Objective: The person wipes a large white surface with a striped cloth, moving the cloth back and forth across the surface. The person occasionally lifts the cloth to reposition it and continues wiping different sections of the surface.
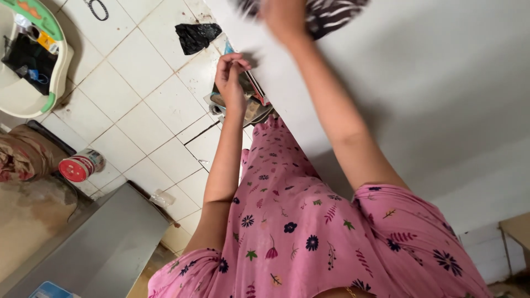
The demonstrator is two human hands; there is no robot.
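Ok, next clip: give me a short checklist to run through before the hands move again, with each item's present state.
1. Left hand in view: ok, at the edge of the white table.
2. Left grip: cannot tell; fingers curled, nothing clearly held.
3. Right hand sharp enough to judge: not ok, blurred at the top edge.
4. Striped cloth by the right hand held: cannot tell.
5. Tiled floor free of loose items: not ok; a black bag and a red-lidded can lie there.
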